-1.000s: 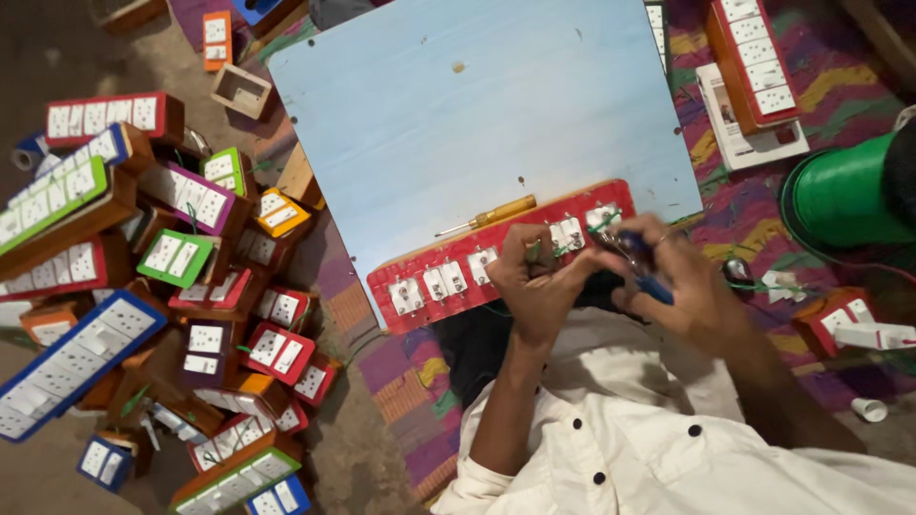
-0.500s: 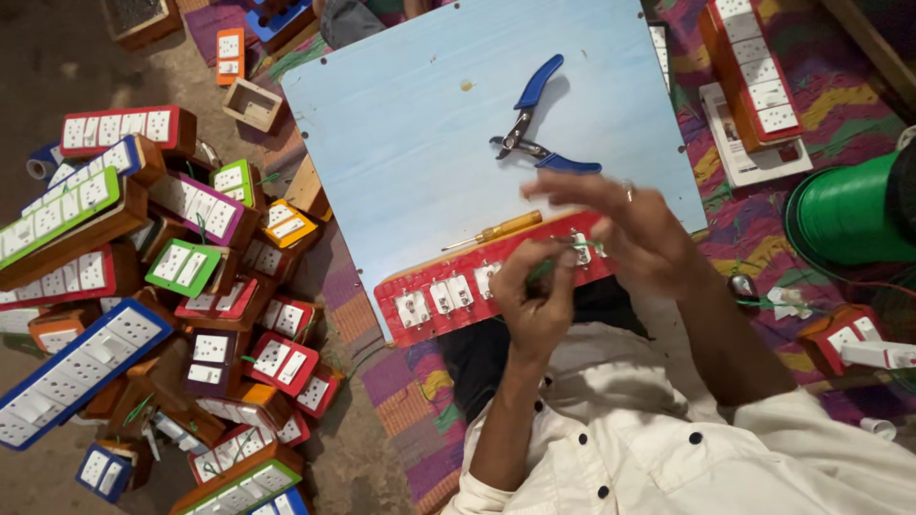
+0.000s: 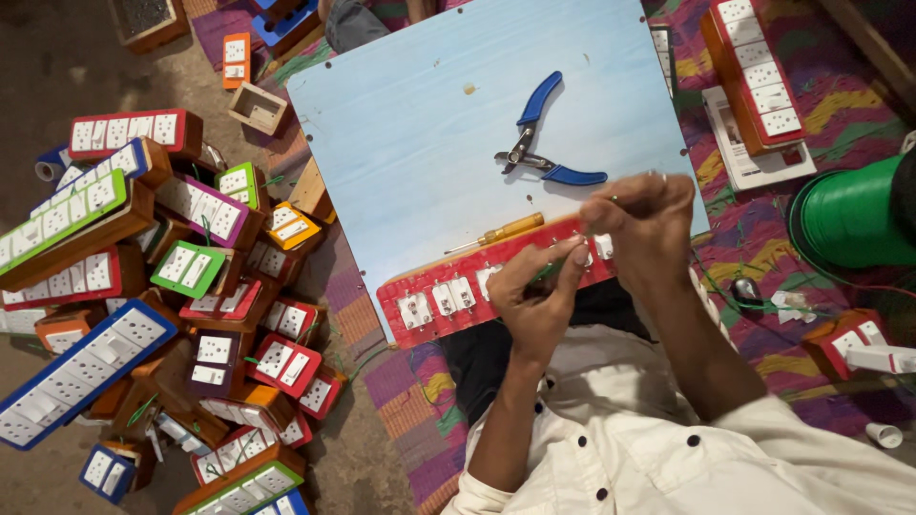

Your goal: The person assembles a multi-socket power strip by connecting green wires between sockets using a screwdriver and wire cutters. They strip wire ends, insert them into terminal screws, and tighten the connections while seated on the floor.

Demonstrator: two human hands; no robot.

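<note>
A long red switch panel (image 3: 448, 296) with white switches and sockets lies along the near edge of a light blue board (image 3: 420, 133). My left hand (image 3: 536, 298) is above the panel's right part and pinches a thin green wire (image 3: 546, 272). Just to the right and a little higher, my right hand (image 3: 644, 224) has its fingertips closed on the same wire. Blue-handled pliers (image 3: 546, 157) lie loose on the board beyond my hands. A yellow-handled screwdriver (image 3: 501, 232) rests beside the panel's far edge.
A heap of switch boxes with red, green, blue and orange faces (image 3: 143, 286) fills the floor at left. A green wire spool (image 3: 849, 215) stands at right, near a long orange switch box (image 3: 754, 67). A patterned mat (image 3: 763, 238) lies under the board.
My right hand has put the blue pliers down on the board and come back to the panel. Both hands now pinch the green wire.
</note>
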